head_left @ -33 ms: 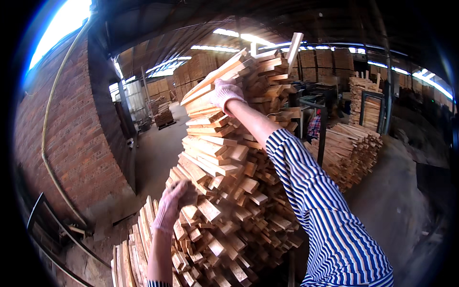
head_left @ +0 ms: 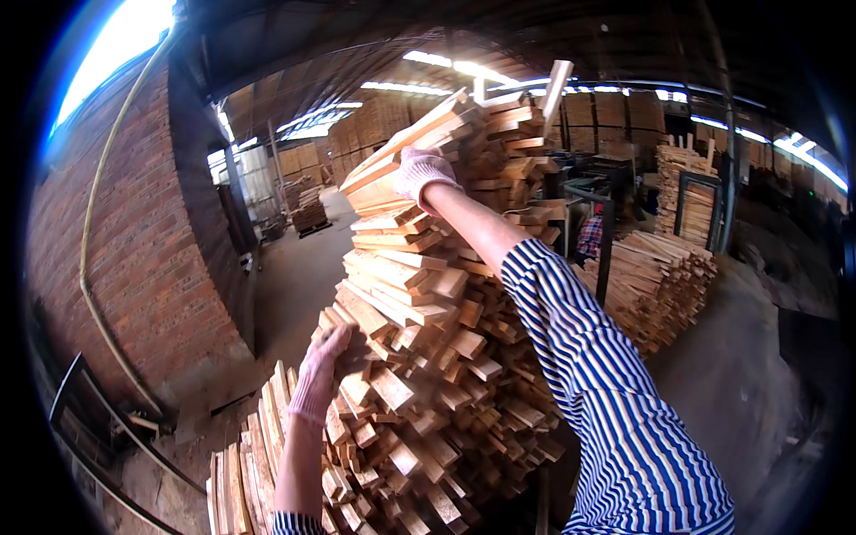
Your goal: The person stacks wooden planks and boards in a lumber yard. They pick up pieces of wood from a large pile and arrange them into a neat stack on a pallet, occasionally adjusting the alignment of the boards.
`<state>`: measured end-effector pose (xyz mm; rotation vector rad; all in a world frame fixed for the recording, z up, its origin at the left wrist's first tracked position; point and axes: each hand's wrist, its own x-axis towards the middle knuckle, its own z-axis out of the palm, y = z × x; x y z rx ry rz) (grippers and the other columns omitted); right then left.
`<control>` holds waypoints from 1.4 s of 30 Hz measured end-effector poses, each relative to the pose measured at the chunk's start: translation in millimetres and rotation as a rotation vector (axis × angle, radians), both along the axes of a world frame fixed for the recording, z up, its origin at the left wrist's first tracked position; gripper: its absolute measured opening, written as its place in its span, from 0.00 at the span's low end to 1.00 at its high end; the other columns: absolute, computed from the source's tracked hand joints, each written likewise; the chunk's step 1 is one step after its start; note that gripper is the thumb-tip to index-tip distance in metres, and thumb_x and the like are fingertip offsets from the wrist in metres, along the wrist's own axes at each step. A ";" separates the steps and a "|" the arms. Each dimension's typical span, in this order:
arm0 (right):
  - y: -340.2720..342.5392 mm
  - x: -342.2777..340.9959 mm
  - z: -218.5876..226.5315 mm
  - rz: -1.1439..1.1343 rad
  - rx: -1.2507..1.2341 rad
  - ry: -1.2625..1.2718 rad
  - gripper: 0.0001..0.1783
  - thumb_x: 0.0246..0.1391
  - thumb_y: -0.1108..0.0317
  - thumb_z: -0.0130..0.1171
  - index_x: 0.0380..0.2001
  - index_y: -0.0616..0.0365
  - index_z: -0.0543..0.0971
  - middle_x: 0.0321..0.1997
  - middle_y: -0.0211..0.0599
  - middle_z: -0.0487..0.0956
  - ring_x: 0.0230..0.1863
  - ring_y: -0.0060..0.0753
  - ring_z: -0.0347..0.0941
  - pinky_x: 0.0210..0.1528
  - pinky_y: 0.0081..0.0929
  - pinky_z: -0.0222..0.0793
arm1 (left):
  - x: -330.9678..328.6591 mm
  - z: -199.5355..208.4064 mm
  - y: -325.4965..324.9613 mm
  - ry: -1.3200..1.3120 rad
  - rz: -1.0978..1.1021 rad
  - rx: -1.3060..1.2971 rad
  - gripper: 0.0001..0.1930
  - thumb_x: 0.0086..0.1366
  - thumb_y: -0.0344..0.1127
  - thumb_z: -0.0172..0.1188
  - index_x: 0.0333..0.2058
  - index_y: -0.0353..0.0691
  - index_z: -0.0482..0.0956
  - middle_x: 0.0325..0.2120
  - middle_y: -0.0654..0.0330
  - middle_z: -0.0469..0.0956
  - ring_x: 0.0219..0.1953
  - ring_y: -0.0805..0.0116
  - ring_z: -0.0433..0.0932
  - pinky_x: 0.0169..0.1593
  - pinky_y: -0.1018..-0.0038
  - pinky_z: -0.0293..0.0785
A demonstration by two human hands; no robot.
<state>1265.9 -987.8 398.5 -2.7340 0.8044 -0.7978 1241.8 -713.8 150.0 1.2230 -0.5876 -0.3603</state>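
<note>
A tall, leaning stack of pale sawn wooden boards (head_left: pixel 392 294) rises in front of me, its cut ends jutting out unevenly. High on its near side, my right hand (head_left: pixel 426 176), in a pinkish knit glove, is closed on the end of a wooden board (head_left: pixel 374 191). Its fingertips are partly hidden against the wood. Lower and to the left, my gloved left hand (head_left: pixel 319 370) is curled beside the stack's left edge. A blurred brownish patch shows by its fingers; whether that is a board end or the glove cannot be made out.
A brick wall (head_left: pixel 134 241) with a hanging hose stands left. Metal rails (head_left: pixel 116 437) lie at lower left. Another wood pile (head_left: pixel 655 285) and a dark post (head_left: pixel 604 254) are to the right, with a person in a checked shirt (head_left: pixel 590 236) behind the post.
The view has shifted very slightly. My left hand sits a little higher against the stack; my right hand keeps its place on the board.
</note>
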 end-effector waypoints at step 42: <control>120.8 -123.8 -127.3 0.862 -1.044 -0.274 0.16 0.60 0.52 0.57 0.40 0.52 0.82 0.31 0.35 0.79 0.31 0.35 0.78 0.31 0.33 0.72 | 44.0 -79.0 -17.2 0.463 -0.221 -0.688 0.48 0.56 0.68 0.69 0.60 0.29 0.68 0.51 0.43 0.76 0.51 0.51 0.79 0.52 0.56 0.82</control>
